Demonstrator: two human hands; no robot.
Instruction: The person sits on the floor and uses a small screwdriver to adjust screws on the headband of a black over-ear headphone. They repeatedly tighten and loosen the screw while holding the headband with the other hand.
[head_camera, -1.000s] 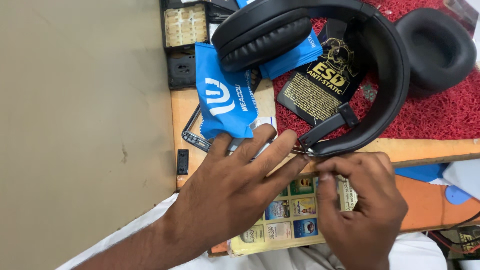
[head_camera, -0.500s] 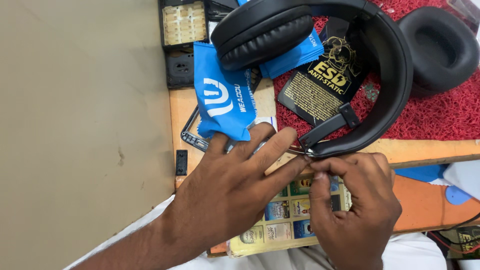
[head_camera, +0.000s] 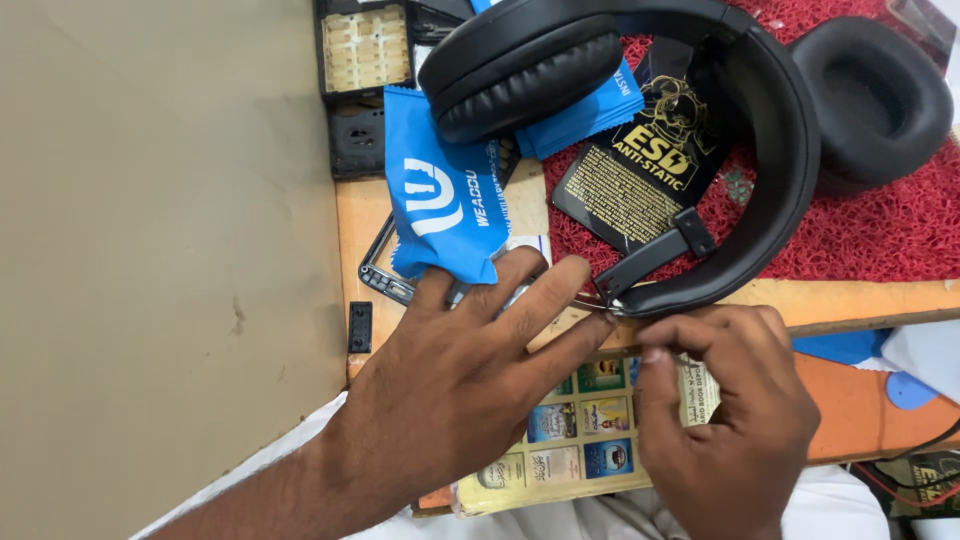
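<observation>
Black over-ear headphones (head_camera: 780, 150) lie on a red mat (head_camera: 880, 240), and the loose end of the headband reaches the wooden table edge (head_camera: 850, 295). My left hand (head_camera: 450, 380) lies flat with its fingers spread. Its index and middle fingertips press at that end of the headband, and something thin and silvery shows under the fingers. My right hand (head_camera: 730, 420) is curled, with thumb and forefinger pinched at the same end. What they pinch is hidden. One ear cup (head_camera: 530, 70) is still on the band. A detached black ear pad (head_camera: 880, 100) lies at the far right.
A blue sachet (head_camera: 440, 200) and a black anti-static pouch (head_camera: 640, 180) lie by the headphones. A black compartment tray (head_camera: 365, 50) stands at the back left. A thin metal frame (head_camera: 375, 275), a small black part (head_camera: 360, 325) and a card of coloured pictures (head_camera: 570, 440) are near my hands.
Both hands stay at the end of the headband. My right hand's fingers have shifted slightly there. The headphones have not moved.
</observation>
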